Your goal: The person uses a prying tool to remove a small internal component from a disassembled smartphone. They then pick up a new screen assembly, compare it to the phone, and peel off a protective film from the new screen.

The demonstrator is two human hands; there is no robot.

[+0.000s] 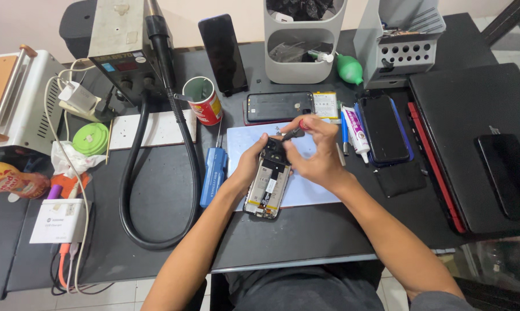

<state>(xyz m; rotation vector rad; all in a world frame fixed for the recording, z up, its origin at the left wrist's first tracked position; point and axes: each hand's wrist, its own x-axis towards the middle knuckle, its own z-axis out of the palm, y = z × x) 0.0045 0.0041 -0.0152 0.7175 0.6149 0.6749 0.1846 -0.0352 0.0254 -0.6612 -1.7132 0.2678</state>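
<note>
An opened smartphone (pixel 268 189) with its back cover off and circuit boards showing lies tilted over a pale blue mat (pixel 309 190) at the desk's middle. My left hand (pixel 252 163) grips its upper left edge. My right hand (pixel 313 151) holds a small screwdriver with a red cap (pixel 295 131), tip down at the phone's top end. A removed black back cover (pixel 279 106) and a flat battery (pixel 325 105) rest just behind the mat.
A blue tool (pixel 212 175), a red-and-white can (pixel 203 100) and a hot-air station with black hose (pixel 156 173) sit left. A glue tube (pixel 356 129), a dark phone (pixel 383 128), a black laptop (pixel 473 144) and grey organisers (pixel 300 40) lie right and behind.
</note>
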